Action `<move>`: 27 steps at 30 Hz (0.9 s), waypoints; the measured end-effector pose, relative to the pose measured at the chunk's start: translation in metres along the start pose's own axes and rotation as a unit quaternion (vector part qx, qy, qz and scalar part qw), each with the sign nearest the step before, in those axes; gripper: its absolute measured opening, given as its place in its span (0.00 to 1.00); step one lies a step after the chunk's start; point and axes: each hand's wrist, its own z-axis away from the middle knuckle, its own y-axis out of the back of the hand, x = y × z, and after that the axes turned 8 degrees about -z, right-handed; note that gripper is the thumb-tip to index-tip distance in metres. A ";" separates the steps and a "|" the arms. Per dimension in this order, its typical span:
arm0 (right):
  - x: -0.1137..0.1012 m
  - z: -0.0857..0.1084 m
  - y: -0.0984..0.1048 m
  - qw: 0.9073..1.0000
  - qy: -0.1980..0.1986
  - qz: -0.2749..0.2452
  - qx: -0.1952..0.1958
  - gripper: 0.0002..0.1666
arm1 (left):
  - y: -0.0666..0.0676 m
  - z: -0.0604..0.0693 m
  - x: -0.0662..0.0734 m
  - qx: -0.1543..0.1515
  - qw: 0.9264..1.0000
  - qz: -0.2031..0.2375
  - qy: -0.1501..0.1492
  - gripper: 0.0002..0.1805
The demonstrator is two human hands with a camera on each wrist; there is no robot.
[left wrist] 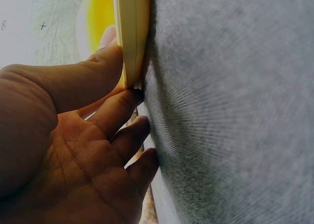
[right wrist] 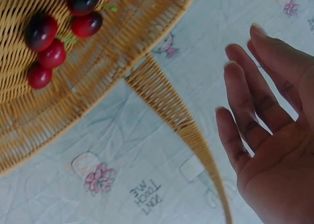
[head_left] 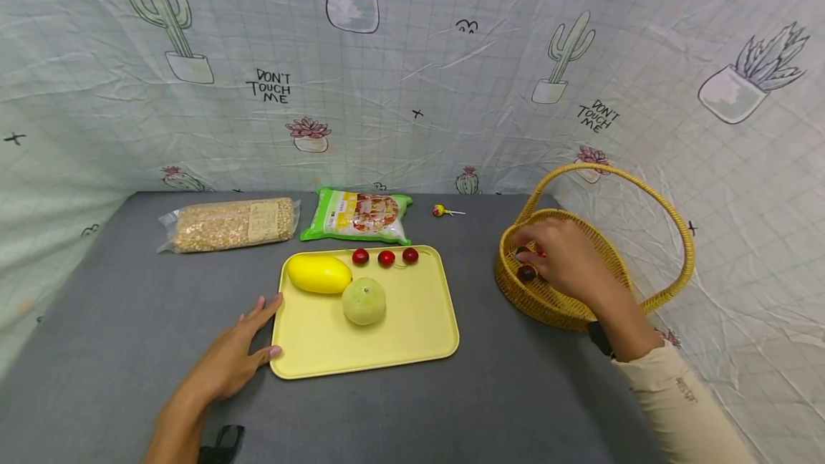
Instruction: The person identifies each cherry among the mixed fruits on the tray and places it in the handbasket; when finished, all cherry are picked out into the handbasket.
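My left hand (head_left: 225, 360) touches the left rim of a yellow tray (head_left: 406, 328), fingers spread; in the left wrist view its thumb lies on the tray (left wrist: 133, 28). The tray holds a yellow oval fruit (head_left: 319, 274), a pale green round fruit (head_left: 364, 301) and three red cherries (head_left: 386, 258) at its far edge. Over the wicker basket (head_left: 548, 313) at the right is my right hand (head_left: 567, 260). The right wrist view shows that hand (right wrist: 274, 121) with relaxed fingers and nothing in them, apart from several red and dark cherries (right wrist: 51, 54) inside the basket (right wrist: 73, 94).
Behind the tray lie a bag of grains (head_left: 219, 226), a green and white packet (head_left: 364, 215) and a lollipop (head_left: 439, 210). The basket's tall handle (head_left: 688, 245) arches up at the right. A patterned cloth (head_left: 412, 77) hangs along the back of the grey table (head_left: 142, 306).
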 end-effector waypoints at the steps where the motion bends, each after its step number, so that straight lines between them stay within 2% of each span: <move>1: -0.002 -0.001 -0.002 1.000 0.005 -0.001 0.005 0.13 | 0.000 0.000 0.000 0.001 1.000 -0.001 0.000 0.52; 8: -0.016 -0.005 -0.016 0.998 0.042 0.008 0.045 0.14 | 0.000 0.001 -0.001 0.004 1.000 -0.003 -0.002 0.51; 16: -0.028 -0.010 -0.030 0.998 0.048 0.004 0.043 0.20 | 0.000 0.000 -0.001 0.002 1.000 -0.006 0.002 0.51; 27: -0.042 -0.019 -0.058 0.994 0.081 -0.003 0.079 0.23 | 0.001 0.000 0.000 0.000 1.000 -0.008 -0.003 0.52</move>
